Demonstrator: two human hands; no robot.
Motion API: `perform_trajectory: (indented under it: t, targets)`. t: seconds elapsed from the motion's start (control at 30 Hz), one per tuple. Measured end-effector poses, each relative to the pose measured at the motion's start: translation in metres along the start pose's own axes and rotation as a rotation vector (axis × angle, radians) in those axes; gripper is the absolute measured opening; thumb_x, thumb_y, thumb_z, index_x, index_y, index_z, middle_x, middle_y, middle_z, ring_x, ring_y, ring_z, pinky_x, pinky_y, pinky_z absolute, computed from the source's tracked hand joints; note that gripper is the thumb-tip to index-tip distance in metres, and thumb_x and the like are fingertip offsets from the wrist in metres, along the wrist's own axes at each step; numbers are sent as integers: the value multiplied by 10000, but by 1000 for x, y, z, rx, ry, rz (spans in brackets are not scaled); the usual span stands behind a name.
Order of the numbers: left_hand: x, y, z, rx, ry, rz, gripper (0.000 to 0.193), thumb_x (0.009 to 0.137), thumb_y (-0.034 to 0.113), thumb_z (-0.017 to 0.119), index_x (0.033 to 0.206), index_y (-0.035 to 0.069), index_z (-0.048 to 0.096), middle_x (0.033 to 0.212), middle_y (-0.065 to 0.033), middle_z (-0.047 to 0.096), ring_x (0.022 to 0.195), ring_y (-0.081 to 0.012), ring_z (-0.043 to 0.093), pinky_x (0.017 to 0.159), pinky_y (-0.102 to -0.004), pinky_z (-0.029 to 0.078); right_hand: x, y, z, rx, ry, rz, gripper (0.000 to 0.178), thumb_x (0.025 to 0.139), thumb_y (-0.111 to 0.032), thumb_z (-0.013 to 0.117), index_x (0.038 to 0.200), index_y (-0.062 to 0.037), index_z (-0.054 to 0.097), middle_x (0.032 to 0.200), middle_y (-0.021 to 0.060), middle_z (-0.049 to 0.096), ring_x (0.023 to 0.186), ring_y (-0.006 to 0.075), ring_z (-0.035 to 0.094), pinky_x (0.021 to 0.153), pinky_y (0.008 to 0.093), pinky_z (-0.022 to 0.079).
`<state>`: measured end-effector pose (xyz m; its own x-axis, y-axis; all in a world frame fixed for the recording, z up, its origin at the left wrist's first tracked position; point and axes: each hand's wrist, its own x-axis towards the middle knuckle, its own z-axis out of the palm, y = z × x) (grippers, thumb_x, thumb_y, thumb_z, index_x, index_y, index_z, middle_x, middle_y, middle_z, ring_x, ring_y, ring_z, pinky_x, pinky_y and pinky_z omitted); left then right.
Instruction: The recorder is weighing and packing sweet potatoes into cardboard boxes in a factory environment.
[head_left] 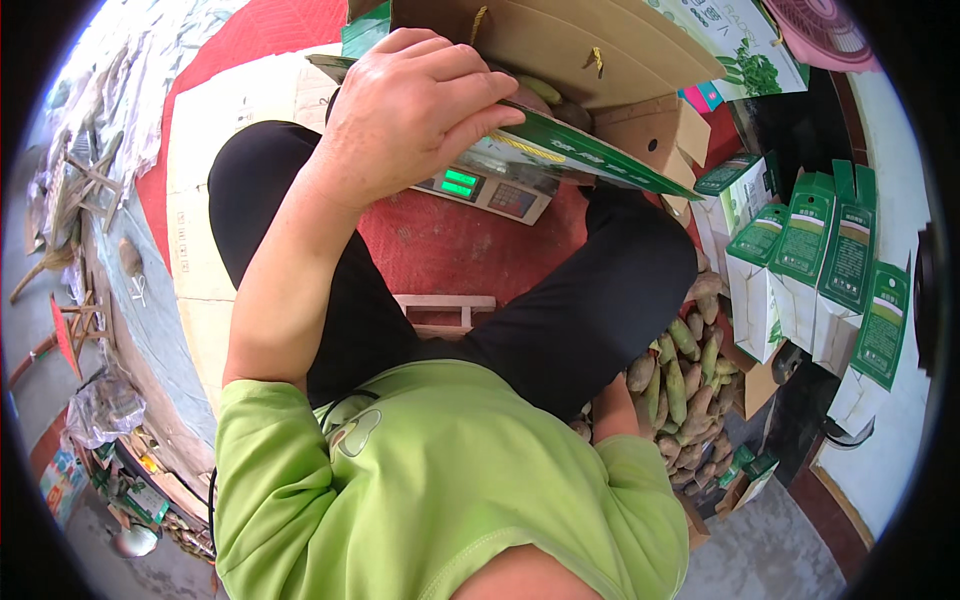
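Two hands are at work, though only one shows fully. Nearest, the right arm drops past the green shirt (450, 490) toward a pile of greenish-purple tubers (685, 390) on the floor by the right knee; the right hand itself is hidden behind the sleeve and leg, so its grip cannot be told. Between the knees a small wooden stool (445, 310) shows against the red mat (440, 245).

Farther out, the left hand (415, 105) lies fingers-curled over the rim of a green-edged carton (580, 150), its grip narrow, holding the flap steady. That carton sits on a digital scale (485, 190) with lit green readouts. Inside the carton a few tubers are visible under the raised brown lid; how full it is cannot be seen, so filling looks partly done, with much of the pile left on the floor.

To the right, several white-and-green cartons (830, 260) stand upright in a row, tops open or folded, contents out of sight. Flat cardboard (240, 110) lies at the left beyond the knee.
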<state>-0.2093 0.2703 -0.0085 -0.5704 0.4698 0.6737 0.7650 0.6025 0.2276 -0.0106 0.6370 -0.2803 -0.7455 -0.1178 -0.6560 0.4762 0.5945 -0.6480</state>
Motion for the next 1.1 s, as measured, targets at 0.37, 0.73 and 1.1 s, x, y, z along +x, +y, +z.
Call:
perform_trajectory:
  t: [0.37, 0.73, 1.1]
  targets:
    - [0, 4, -6, 5, -103, -73, 214, 762, 232, 720, 923, 90, 708, 767, -47, 629, 768, -241, 624, 798, -368, 505, -14, 9, -8, 205, 112, 38, 469, 829, -183, 616, 1272, -79, 502, 1103, 145, 576, 1078, 327, 554, 936, 392, 438]
    - [2, 2, -6, -16, -103, -63, 197, 759, 199, 720, 919, 86, 703, 768, -52, 629, 752, -243, 619, 816, -386, 502, -28, 18, -28, 422, 260, 60, 460, 829, -165, 608, 1270, -82, 507, 1082, 140, 578, 1070, 324, 557, 932, 382, 440]
    - [11, 11, -12, -62, -197, -65, 233, 721, 176, 732, 908, 49, 677, 779, -62, 613, 737, -253, 599, 785, -389, 482, -41, 12, -40, 728, 622, 0, 452, 830, -146, 600, 1269, -84, 512, 1060, 135, 581, 1062, 322, 560, 929, 371, 441]
